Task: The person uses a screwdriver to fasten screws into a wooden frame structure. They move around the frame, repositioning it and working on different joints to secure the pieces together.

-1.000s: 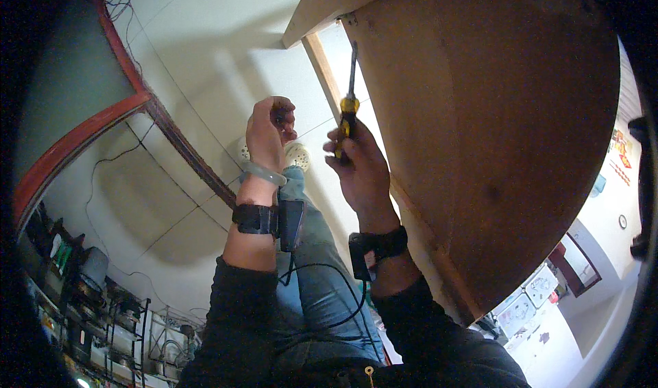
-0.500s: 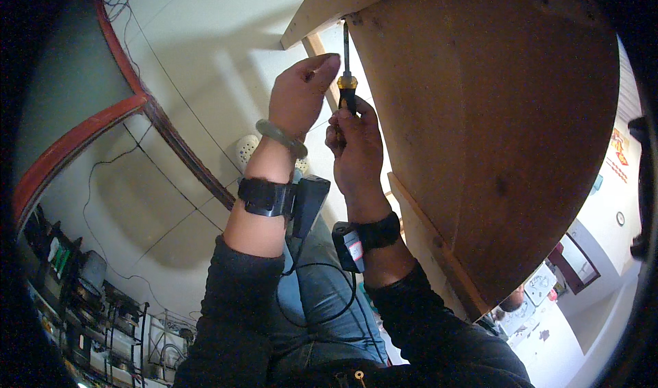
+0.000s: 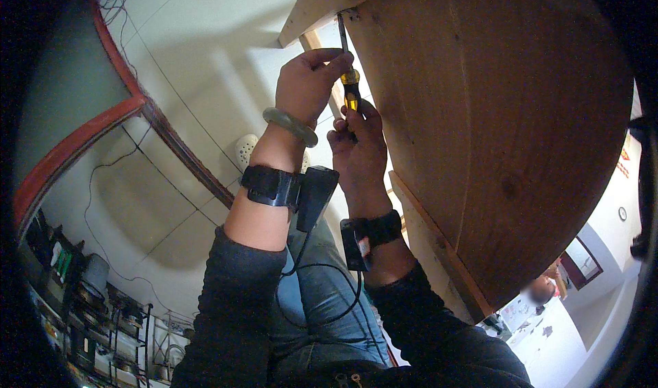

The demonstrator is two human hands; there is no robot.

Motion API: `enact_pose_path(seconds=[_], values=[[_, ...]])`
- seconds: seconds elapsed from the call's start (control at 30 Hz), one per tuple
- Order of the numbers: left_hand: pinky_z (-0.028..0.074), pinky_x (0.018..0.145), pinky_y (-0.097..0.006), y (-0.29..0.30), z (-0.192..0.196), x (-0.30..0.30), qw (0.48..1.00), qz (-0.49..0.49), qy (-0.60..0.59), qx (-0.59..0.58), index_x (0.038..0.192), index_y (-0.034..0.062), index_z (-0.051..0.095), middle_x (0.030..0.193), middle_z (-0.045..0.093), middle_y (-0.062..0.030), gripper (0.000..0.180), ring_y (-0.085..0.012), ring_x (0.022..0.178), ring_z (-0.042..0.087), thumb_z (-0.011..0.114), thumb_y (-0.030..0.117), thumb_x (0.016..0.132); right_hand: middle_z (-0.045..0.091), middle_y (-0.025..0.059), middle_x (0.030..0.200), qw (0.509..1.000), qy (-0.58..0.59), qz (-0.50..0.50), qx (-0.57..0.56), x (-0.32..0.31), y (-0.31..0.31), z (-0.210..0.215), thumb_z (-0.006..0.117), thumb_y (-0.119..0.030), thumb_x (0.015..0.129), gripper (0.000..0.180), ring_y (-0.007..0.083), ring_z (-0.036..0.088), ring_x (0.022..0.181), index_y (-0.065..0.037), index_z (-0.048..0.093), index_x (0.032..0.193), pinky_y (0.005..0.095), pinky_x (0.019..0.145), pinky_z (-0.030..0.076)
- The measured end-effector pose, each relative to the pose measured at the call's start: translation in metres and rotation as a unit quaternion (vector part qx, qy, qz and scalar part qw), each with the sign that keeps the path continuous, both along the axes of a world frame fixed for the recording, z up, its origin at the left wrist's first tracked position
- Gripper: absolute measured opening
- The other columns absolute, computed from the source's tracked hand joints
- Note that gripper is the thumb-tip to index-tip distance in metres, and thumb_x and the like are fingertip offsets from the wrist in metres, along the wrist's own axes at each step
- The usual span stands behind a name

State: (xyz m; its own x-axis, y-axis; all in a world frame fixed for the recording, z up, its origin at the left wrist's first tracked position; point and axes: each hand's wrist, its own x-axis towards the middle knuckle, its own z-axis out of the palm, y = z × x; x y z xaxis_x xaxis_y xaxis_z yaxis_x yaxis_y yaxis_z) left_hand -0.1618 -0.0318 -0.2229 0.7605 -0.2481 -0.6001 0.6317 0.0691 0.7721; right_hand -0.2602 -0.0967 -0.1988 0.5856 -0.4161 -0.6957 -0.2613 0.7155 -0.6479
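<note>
While both arms reached up under the wooden panel [image 3: 493,127], small red-and-white signs [image 3: 625,163] showed on the pale wall at the far right edge, too small to make out further. Low at the left, wire racks [image 3: 82,319] carried metal pots and tins; what lay inside them could not be told. The left hand [image 3: 307,86] was curled, its fingertips pinching the top of the screwdriver [image 3: 348,79] just above the yellow collar. The right hand [image 3: 358,147] was closed around the black handle below. The screwdriver stood nearly upright, its thin shaft running up to the corner where the panel met a lighter wooden board [image 3: 322,7]. A green bangle [image 3: 291,126] sat on the left wrist, with black wrist straps [image 3: 274,186] on both forearms and a dark cable hanging between them. White floor tiles [image 3: 185,79] and a red curved edge [image 3: 75,148] lay beyond.
</note>
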Motion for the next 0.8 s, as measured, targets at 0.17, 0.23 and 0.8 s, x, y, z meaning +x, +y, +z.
enact_pose_path(seconds=[0.17,0.23,0.8], values=[[0.043,0.058,-0.024,-0.003,-0.002,-0.002,1.000,0.016,0.010,0.020,0.090,0.0018,0.068,0.065,0.061,-0.0051,0.032,-0.0102,0.059,0.054,0.070,0.028,0.072,0.054,0.0054,0.087,0.999,-0.024,-0.026,0.023,-0.008,-0.001,-0.002,0.055,-0.011,0.086,0.025,0.0120,0.050,0.074,-0.009,0.044,0.107,0.0253,0.062,0.043],[0.042,0.055,-0.024,-0.004,-0.001,-0.002,0.999,-0.002,0.013,0.051,0.089,0.0025,0.068,0.063,0.060,-0.0044,0.032,-0.0098,0.057,0.052,0.071,0.029,0.071,0.055,0.0049,0.089,0.998,-0.028,-0.035,0.042,-0.010,-0.003,-0.003,0.055,-0.012,0.086,0.024,0.0118,0.050,0.074,-0.009,0.045,0.107,0.0253,0.062,0.043],[0.041,0.050,-0.024,-0.017,-0.001,0.002,0.983,0.013,-0.091,0.162,0.082,0.0015,0.068,0.058,0.059,-0.0040,0.030,-0.0095,0.051,0.051,0.072,0.029,0.070,0.040,-0.0022,0.050,0.975,0.095,-0.052,0.194,0.002,-0.019,-0.002,0.041,-0.044,0.091,0.034,0.0079,0.033,0.038,-0.012,0.048,0.081,0.0233,0.038,0.027]])
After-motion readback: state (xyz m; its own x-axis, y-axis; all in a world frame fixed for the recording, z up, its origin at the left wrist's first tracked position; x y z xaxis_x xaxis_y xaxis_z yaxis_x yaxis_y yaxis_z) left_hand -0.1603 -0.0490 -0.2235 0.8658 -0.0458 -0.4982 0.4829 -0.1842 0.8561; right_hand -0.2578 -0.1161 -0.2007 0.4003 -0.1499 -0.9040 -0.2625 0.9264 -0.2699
